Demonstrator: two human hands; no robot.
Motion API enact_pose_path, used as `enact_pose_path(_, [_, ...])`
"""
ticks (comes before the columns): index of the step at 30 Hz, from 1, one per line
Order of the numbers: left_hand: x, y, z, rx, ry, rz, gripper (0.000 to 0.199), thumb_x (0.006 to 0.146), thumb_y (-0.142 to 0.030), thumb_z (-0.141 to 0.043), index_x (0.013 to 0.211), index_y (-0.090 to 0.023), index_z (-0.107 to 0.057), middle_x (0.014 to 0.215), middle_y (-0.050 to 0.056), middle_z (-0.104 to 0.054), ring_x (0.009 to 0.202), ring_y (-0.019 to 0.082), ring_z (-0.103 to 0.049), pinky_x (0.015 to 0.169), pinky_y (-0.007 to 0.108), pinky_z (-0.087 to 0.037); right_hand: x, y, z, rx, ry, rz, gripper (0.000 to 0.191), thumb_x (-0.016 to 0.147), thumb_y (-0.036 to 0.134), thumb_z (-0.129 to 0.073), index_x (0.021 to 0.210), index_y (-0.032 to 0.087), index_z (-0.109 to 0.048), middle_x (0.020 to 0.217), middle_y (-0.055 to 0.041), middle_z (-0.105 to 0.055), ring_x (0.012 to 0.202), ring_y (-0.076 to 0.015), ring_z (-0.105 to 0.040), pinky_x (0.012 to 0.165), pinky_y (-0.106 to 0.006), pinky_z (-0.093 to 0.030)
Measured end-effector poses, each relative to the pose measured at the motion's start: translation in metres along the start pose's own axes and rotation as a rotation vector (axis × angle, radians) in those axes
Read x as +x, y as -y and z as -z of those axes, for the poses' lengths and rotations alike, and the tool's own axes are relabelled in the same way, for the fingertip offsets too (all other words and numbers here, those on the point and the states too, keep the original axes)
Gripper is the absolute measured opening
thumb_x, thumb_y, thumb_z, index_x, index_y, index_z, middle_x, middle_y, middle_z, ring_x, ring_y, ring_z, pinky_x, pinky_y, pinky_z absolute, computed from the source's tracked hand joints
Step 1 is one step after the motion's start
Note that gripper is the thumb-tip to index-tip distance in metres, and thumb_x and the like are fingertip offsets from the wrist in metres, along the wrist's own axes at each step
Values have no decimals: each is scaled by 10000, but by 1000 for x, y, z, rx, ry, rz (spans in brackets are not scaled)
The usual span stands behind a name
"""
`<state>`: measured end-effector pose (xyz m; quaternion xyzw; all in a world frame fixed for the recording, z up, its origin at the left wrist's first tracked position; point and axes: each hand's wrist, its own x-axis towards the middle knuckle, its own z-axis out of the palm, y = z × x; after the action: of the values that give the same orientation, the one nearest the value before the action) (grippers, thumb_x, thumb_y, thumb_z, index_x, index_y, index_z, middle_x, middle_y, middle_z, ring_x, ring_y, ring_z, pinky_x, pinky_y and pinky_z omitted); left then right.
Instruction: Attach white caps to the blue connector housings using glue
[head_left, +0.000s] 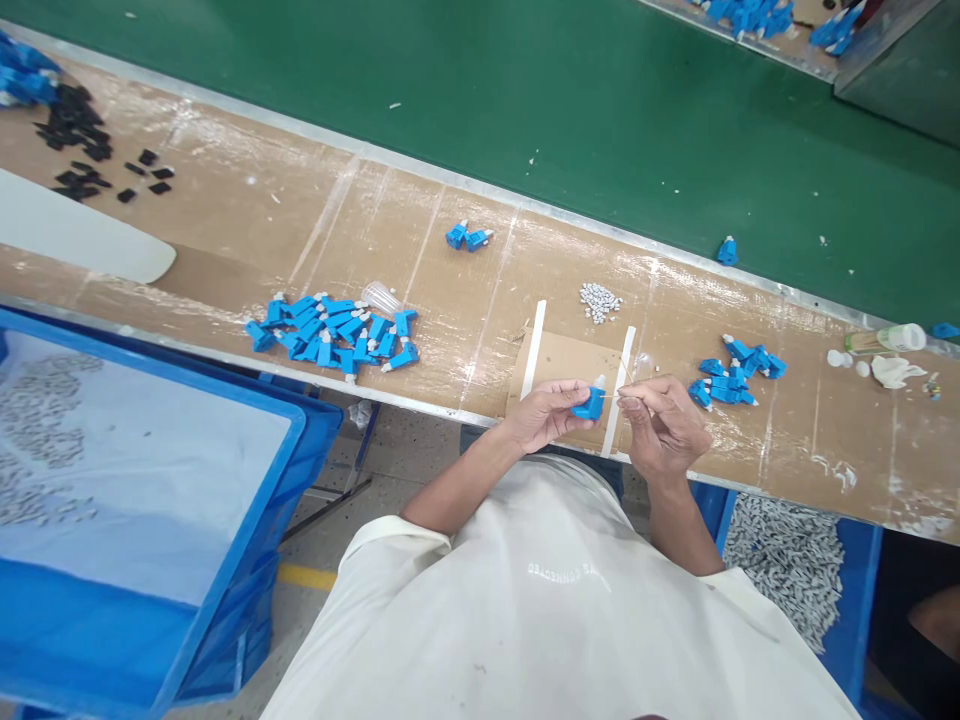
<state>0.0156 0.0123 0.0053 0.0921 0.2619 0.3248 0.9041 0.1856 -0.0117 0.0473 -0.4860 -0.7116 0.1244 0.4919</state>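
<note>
My left hand (553, 414) is closed around a small blue plastic part (589, 405) with a whitish tip pointing up. Close by on the right, my right hand (664, 425) pinches a thin wooden toothpick (610, 397), its end at the side of the blue part. Whether it touches or enters the part is too small to tell. Both hands are above a cardboard pad (574, 360) edged by two white strips. Just beyond the pad sits a little heap of small grey-white pieces (600, 302).
Blue parts (330, 332) lie heaped on the left, with another group (739, 375) on the right. A clear toothpick jar (889, 340) lies farther right. Black pieces (75, 125) are at far left. Blue bins (292, 440) of grey pieces stand below the bench. A green surface (450, 90) runs behind.
</note>
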Motion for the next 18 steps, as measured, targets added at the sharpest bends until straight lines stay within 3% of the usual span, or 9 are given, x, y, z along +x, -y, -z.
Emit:
enact_pose_path(5, [0, -1, 6, -34, 60, 26, 172, 798, -207, -800, 858, -82, -698, 767, 65, -699, 665, 126, -703, 608, 174, -578, 2, 5, -2, 149, -120, -127, 100, 945, 271, -691, 952, 284, -790, 758, -8, -685, 600, -154, -617, 532, -298, -472])
enact_pose_path(10, [-3, -5, 9, -67, 39, 68, 111, 836, -158, -728, 891, -64, -704, 784, 90, -707, 659, 125, -710, 588, 151, -570, 1, 1, 0, 247, -242, -292, 162, 921, 402, -717, 897, 253, -776, 741, -11, -654, 534, -133, -590, 449, -274, -456])
enact_pose_path(13, [-5, -7, 12, -89, 11, 65, 69, 846, -128, -687, 874, -65, -691, 768, 91, -705, 639, 131, -714, 549, 141, -557, -6, -9, 2, 164, -181, -360, 183, 911, 415, -719, 903, 241, -774, 756, -17, -673, 548, -136, -603, 474, -281, -480])
enact_pose_path(18, [-10, -13, 16, -125, -97, 39, 56, 863, -86, -620, 882, -77, -672, 734, 84, -707, 616, 135, -716, 520, 138, -551, -24, -27, -5, 37, 71, -372, 162, 936, 357, -673, 933, 245, -790, 788, -22, -709, 628, -155, -639, 567, -298, -513])
